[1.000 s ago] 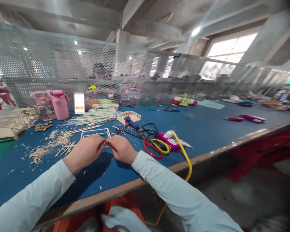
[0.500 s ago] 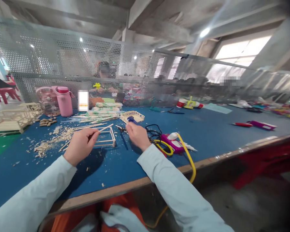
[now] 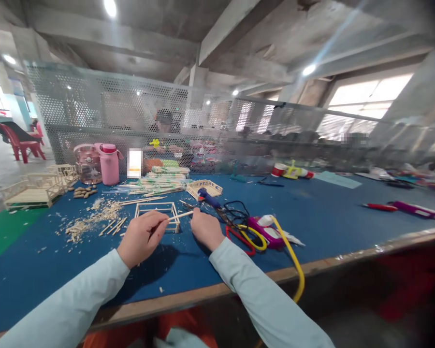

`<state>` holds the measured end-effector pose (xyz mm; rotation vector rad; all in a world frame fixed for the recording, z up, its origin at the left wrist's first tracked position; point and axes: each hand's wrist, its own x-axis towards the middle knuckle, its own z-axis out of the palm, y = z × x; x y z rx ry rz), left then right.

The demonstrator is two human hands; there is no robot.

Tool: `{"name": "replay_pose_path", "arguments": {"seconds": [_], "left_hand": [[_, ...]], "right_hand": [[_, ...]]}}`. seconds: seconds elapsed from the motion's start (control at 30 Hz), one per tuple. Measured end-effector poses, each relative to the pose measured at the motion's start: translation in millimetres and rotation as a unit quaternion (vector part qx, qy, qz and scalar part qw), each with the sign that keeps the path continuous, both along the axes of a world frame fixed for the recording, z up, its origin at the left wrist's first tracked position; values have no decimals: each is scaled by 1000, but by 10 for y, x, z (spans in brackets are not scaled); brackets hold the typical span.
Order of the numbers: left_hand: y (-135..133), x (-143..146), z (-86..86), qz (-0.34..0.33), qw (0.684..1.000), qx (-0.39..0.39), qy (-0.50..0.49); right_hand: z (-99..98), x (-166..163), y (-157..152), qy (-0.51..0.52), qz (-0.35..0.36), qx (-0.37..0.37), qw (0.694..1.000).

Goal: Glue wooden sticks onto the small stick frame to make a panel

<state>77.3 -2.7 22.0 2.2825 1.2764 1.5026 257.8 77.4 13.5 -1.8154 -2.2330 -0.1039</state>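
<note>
My left hand (image 3: pixel 143 237) is closed around a thin wooden stick (image 3: pixel 180 216) that points right and slightly up. At the stick's far end is my right hand (image 3: pixel 206 228), its fingers pinched on the tip. Just behind the hands a small frame of wooden sticks (image 3: pixel 156 207) stands on the blue table, partly hidden by my left hand. Beyond my right hand lies a blue tool (image 3: pixel 208 197) that looks like a glue gun, near a black cord. A pale hexagonal stick tray (image 3: pixel 217 186) sits behind it.
Wood scraps (image 3: pixel 80 229) and loose sticks lie left, with bundled sticks (image 3: pixel 166 176) behind. Farther left are peanuts (image 3: pixel 83 192), a pink bottle (image 3: pixel 110 166) and stick models (image 3: pixel 32 191). On the right is a purple power strip (image 3: pixel 255 224) with a yellow cable (image 3: pixel 293 258). A perforated screen (image 3: pixel 130 111) borders the back.
My right hand has come away from the blue tool to the stick's end. The stick in my left hand has swung lower, towards my right hand. The camera view has shifted slightly.
</note>
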Motion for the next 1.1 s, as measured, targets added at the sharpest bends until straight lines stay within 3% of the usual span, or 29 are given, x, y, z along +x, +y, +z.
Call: {"name": "replay_pose_path", "arguments": {"seconds": [0.13,0.2,0.23,0.3,0.37,0.4,0.47,0.67,0.83,1.0,1.1], "left_hand": [[-17,-25,61,-47,997,-54,-30],[-25,-27,89,-69,994,-72,-44],[-30,-26,99,-81,992,-81,-49],[-39,-17,110,-124,984,-115,-59],[-45,-6,107,-182,968,-159,-61],[-47,-1,103,-207,961,-176,-59],[-48,6,96,-234,952,-190,-50],[-87,4,129,-258,945,-197,-45],[-120,8,151,-262,942,-204,-55],[-152,29,178,-285,933,-205,-80],[-170,43,177,-297,925,-212,-101]], "right_hand": [[253,230,-137,102,-32,78,991],[367,347,-269,199,-3,99,975],[404,382,-351,326,54,82,940],[435,387,-525,538,150,5,830],[411,310,-681,651,205,-76,727],[383,254,-742,675,218,-103,697],[308,137,-819,698,232,-124,666],[101,-30,-776,691,276,-22,668],[-11,-25,-746,652,366,-113,654],[-70,33,-861,528,438,-146,713],[-96,15,-882,542,423,-148,711]]}}
